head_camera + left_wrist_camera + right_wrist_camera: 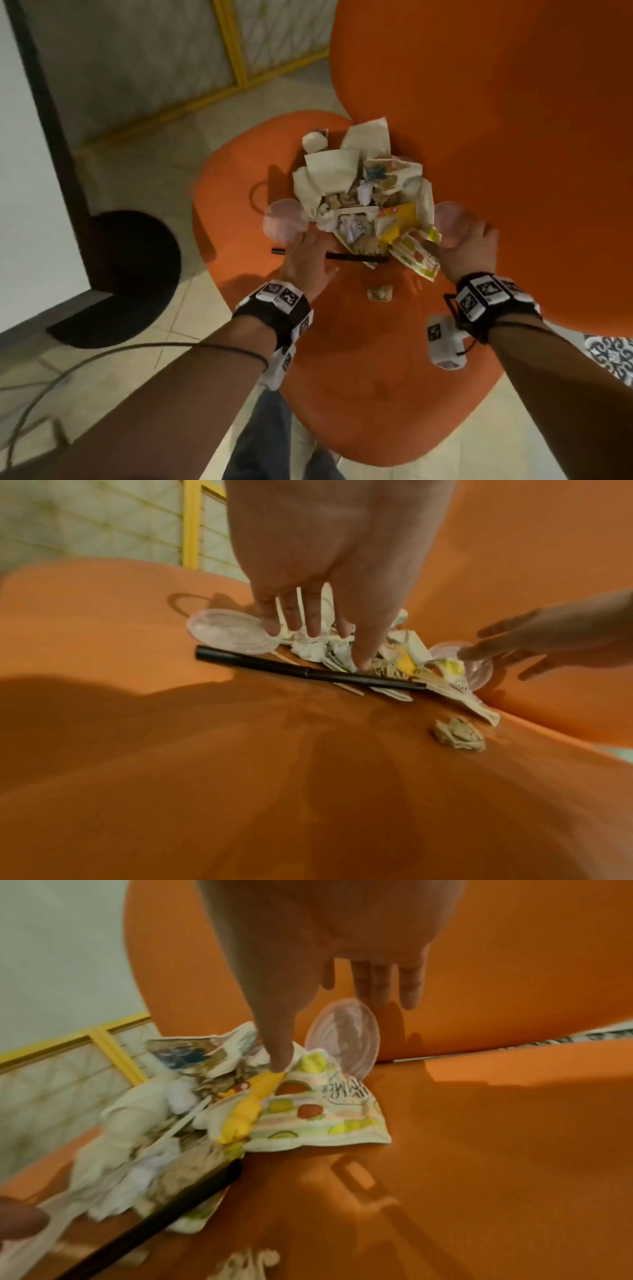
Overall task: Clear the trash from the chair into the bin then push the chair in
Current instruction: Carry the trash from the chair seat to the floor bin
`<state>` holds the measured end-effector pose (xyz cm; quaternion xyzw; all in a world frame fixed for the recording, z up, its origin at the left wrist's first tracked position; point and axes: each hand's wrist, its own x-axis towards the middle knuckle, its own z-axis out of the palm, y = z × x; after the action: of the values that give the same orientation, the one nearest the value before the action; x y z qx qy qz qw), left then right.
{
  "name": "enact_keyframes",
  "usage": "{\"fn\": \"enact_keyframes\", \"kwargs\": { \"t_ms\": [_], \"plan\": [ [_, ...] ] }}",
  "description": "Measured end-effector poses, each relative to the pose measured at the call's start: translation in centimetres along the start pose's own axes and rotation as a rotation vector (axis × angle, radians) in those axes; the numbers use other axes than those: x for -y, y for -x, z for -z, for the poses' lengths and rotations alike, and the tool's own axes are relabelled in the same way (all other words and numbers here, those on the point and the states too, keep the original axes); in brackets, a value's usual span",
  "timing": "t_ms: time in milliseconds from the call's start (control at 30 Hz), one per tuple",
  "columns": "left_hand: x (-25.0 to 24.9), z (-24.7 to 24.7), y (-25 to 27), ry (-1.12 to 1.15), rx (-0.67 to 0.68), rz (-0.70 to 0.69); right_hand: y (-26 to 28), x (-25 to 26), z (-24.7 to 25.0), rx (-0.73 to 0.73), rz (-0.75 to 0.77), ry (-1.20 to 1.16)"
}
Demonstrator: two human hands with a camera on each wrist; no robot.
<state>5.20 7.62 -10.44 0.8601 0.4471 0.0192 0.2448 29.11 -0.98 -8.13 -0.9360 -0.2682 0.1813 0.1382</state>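
Orange chair seat full: trash pile uncleared. Left hand, right hand flank it, fingers spread, gripping nothing. Binning, push-in remain.

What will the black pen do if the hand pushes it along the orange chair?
The black pen looks stiff and round, so it would probably roll rather than bend. It lies flat on the chair seat, against the front of the trash pile, so the papers may stop it that way. It looks light, so the left hand could likely lift it easily.
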Motion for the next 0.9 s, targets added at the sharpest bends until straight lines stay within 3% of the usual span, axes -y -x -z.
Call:
{"fn": "enact_keyframes", "kwargs": {
  "t_ms": [167, 333, 433, 567, 667, 733, 900],
  "plan": [
    [-0.8, -1.0, -3.0, -0.204, 0.173, -0.079, -1.2, 0.0, -1.7, 0.007, -0.063, -0.105],
    [0.0, -0.8, -3.1, -0.143, 0.149, -0.17, -1.2, 0.6, -2.8, 0.019, -0.15, -0.25],
    [0.7, 0.3, -2.5, 0.003, 0.052, -0.112, -1.8, 0.5, -3.0, -0.003, -0.153, -0.334],
    [1.3, 3.2, -2.9, 0.355, -0.252, 0.112, -1.6, 0.3, -2.8, 0.032, -0.227, -0.592],
    [1.2, 4.9, -6.3, 0.696, -0.415, 0.545, -1.2, 0.9, -3.3, 0.023, -0.256, -0.679],
    [1.7, 4.6, -9.5, 0.771, -0.506, 0.693, -0.8, 1.4, -3.8, 0.027, -0.239, -0.694],
    [0.9, 4.4, -14.5, 0.568, -0.353, 0.78, -0.3, 0.5, -6.5, 0.083, -0.264, -0.712]
  ]
}}
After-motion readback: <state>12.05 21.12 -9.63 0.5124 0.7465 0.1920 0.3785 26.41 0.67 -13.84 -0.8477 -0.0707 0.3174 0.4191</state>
